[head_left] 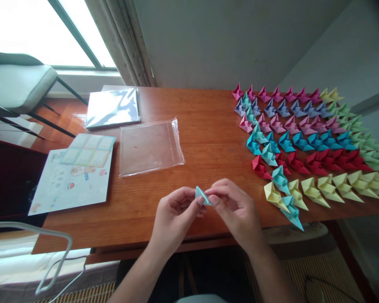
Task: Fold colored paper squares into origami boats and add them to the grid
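Observation:
A small folded piece of light blue paper (201, 195) is pinched between both hands above the front of the wooden table (205, 151). My left hand (173, 214) grips its left side with thumb and fingers. On the right corner, the thumb and fingertips of my right hand (235, 208) are closed. To the right stand rows of folded paper boats in several colours; the nearest are a turquoise boat (292, 211) and a pale yellow boat (274, 196).
A clear plastic sleeve (150, 147) lies left of the middle, with a shiny packet (113, 108) behind it. Printed sheets (76, 181) overhang the left edge. A chair (22, 86) stands by the window, and a white curved tube (55, 229) is at lower left.

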The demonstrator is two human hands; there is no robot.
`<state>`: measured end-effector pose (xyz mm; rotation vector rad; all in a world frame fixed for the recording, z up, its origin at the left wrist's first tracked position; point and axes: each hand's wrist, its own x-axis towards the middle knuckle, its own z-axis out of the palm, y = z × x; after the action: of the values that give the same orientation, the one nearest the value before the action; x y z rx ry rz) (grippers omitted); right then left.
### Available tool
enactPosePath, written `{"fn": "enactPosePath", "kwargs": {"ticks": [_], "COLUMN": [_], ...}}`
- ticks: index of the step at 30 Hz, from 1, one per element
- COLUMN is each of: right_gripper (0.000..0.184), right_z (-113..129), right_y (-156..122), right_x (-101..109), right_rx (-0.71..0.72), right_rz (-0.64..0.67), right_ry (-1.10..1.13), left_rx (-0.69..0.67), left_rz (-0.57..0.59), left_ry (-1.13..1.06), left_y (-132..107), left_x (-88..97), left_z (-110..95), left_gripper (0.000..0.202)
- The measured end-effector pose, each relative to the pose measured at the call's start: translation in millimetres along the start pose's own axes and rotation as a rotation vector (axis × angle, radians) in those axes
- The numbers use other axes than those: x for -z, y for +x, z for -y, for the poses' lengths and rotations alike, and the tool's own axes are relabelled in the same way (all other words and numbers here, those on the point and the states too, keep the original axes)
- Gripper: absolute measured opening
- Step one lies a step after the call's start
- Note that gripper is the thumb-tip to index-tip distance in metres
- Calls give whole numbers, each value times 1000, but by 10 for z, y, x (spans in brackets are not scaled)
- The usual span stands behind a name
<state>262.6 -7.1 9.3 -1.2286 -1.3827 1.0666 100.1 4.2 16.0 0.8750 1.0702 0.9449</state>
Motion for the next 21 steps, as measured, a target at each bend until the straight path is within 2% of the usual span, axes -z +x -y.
{"fn": "enactPosePath", "kwargs": {"ticks": [5,8,11,14,21], "right_gripper": [11,10,11,10,18], "right_z": [-42,-52,-55,-50,-46], "right_y": [27,5,-23,-30,28], "right_x": [-8,-38,-58,-56,9], "right_rx": [-50,-50,-51,-60,-157], "right_rz": [78,29,-31,-35,52], "right_ry": [18,-17,-70,-85,103], "left_rx": [-44,-49,-32,-6,35], "left_rz": [-17,2,89,106,55], "left_ry": [80,77,-4,-43,-36], "left_y": [-19,-34,-41,-33,-15], "left_x": [-8,-20,-21,-11,5], "left_z": [27,38,43,48,43], "left_gripper": [18,17,18,17,12]}}
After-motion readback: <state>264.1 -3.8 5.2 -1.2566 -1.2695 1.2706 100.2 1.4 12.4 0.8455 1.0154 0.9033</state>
